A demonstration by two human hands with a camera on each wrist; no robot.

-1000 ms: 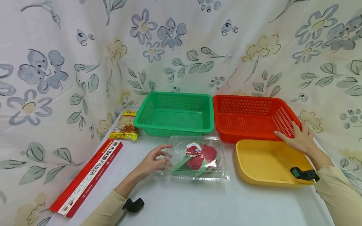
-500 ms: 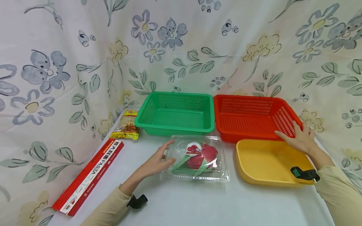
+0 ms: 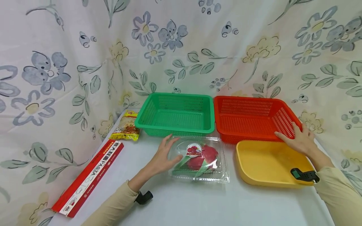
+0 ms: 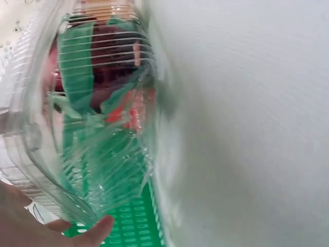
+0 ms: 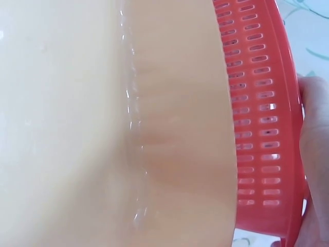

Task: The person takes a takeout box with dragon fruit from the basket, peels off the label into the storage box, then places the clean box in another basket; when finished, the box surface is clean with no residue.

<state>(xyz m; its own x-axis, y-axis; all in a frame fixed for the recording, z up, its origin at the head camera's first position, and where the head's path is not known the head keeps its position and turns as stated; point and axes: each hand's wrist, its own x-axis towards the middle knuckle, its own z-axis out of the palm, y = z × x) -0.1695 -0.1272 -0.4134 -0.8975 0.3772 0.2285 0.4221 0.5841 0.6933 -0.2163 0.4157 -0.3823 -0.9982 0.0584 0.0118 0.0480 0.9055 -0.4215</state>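
A clear plastic clamshell container [image 3: 181, 175] with pink-red dragon fruit [image 3: 207, 154], green strips and a round label lies on the white table. At its left side, my left hand [image 3: 162, 158] reaches over the edge with fingers and thumb spread apart. In the left wrist view, a fingertip [image 4: 100, 230] is close to the container's corner; contact is unclear. My right hand [image 3: 302, 141] holds the front right corner of the red basket [image 3: 246, 124], thumb by the front rim and fingers along the right side. Its fingers partly hide behind the basket wall in the right wrist view.
A green basket [image 3: 175, 130] stands left of the red one, behind the container. The yellow tray [image 3: 268, 163] sits in front of the red basket. At left lie a red-and-white pasta box [image 3: 89, 179] and a yellow food packet [image 3: 126, 125]. A floral curtain [image 3: 181, 62] hangs behind.
My left hand has moved right, from beside the container to over its left edge, with its fingers spread wider. The right hand has stayed at the red basket's corner.
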